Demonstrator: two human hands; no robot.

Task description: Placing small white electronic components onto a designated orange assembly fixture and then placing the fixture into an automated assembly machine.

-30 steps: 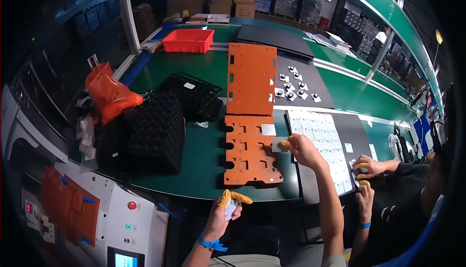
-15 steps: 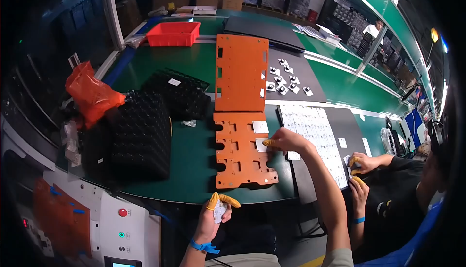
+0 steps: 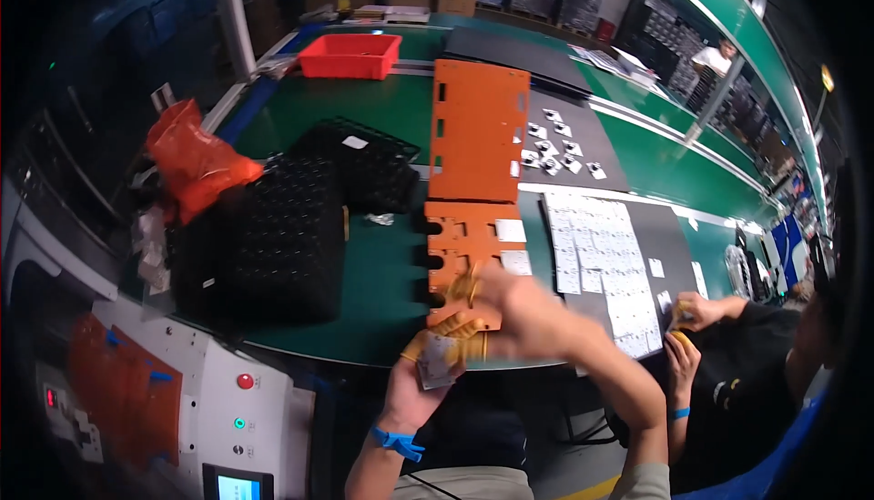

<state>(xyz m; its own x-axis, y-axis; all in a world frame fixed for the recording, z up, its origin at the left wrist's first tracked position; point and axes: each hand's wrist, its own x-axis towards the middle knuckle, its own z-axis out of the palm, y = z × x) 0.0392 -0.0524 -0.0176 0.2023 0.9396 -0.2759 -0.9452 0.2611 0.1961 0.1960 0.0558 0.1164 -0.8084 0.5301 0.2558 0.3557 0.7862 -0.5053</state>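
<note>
In my left hand (image 3: 414, 386), fingers closed, are small white boards (image 3: 437, 365); yellow covers sit on its fingertips. Smeared by motion, my right hand (image 3: 528, 313) is just above and right of it, over the near end of the orange fixture (image 3: 462, 238). Whether that hand carries anything cannot be made out. Two white boards, a far one (image 3: 510, 231) and a nearer one (image 3: 515, 262), lie on the fixture's right side. Its flat orange lid (image 3: 478, 136) is folded back away from me. My right hand hides part of the fixture's near end.
White board sheets (image 3: 592, 245) lie right of the fixture, with several black-topped pieces (image 3: 551, 150) beyond. Black trays (image 3: 273, 236) and an orange bag (image 3: 196, 163) stand left, a red bin (image 3: 350, 56) behind. A co-worker's hands (image 3: 696, 311) work at right. A control panel (image 3: 237, 400) is lower left.
My right hand has left the second white board on the fixture and come back toward my left hand. The view has shifted, so the scene sits farther right.
</note>
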